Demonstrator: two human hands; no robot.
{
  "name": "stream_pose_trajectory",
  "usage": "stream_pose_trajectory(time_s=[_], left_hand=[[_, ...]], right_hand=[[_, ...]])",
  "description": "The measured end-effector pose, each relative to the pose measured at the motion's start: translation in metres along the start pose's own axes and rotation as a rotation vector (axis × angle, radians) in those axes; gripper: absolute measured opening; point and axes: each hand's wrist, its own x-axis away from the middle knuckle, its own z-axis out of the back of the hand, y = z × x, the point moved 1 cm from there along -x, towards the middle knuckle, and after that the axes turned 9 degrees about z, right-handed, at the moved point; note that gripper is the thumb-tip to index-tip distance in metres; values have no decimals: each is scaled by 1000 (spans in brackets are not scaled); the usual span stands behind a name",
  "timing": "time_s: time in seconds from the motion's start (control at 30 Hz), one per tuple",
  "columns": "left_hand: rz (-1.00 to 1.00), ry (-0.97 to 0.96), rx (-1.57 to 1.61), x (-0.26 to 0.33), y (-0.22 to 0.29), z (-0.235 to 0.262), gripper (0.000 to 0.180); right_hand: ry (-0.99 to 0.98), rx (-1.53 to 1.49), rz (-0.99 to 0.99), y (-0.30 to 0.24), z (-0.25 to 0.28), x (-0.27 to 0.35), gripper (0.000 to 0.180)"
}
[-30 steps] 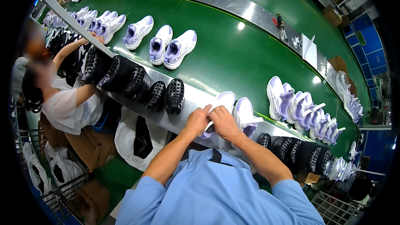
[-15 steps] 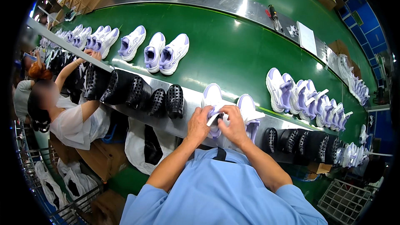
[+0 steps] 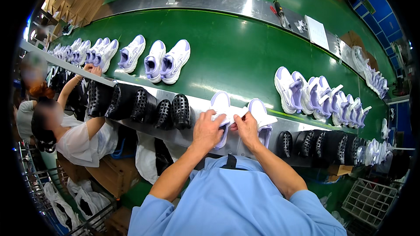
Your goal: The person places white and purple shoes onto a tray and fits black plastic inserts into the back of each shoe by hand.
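A white and lavender sneaker [image 3: 220, 100] stands on the metal ledge in front of me, toe pointing away. My left hand [image 3: 207, 130] grips its left side near the opening, fingers bent over the upper. On the other side my right hand [image 3: 246, 129] pinches a white strap [image 3: 239, 112] at the shoe's opening between thumb and fingers. My hands partly hide the collar and tongue. Just to the right stands a second sneaker [image 3: 257, 106] of the same kind, its white strap sticking out sideways.
Sneakers [image 3: 176, 61] line the green belt [image 3: 223, 48] to the left, and more [image 3: 286, 89] with loose straps to the right. Black perforated shoe forms [image 3: 180, 111] rest along the metal ledge [image 3: 199, 107]. At left, a co-worker [image 3: 83, 142] reaches toward shoes. A notepad [image 3: 316, 32] lies beyond.
My right hand has shifted from over the shoe's opening to its right side and now draws the white strap rightward. My left hand stays on the shoe. The whole view has shifted slightly.
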Motion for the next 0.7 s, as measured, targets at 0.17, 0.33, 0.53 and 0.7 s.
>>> stream_pose_trajectory(time_s=[0.17, 0.33, 0.53, 0.7], left_hand=[[-323, -79, -220, -7, -10, -13, 23], [-612, -142, -389, 2, -12, -25, 11], [-395, 5, -22, 18, -6, -12, 14], [-186, -72, -153, 46, -25, -22, 25]], right_hand=[[29, -184, -72, 12, 2, 0, 24], [16, -158, -52, 13, 1, 3, 24], [-43, -58, -61, 10, 3, -1, 20], [-181, -106, -40, -9, -4, 5, 25]])
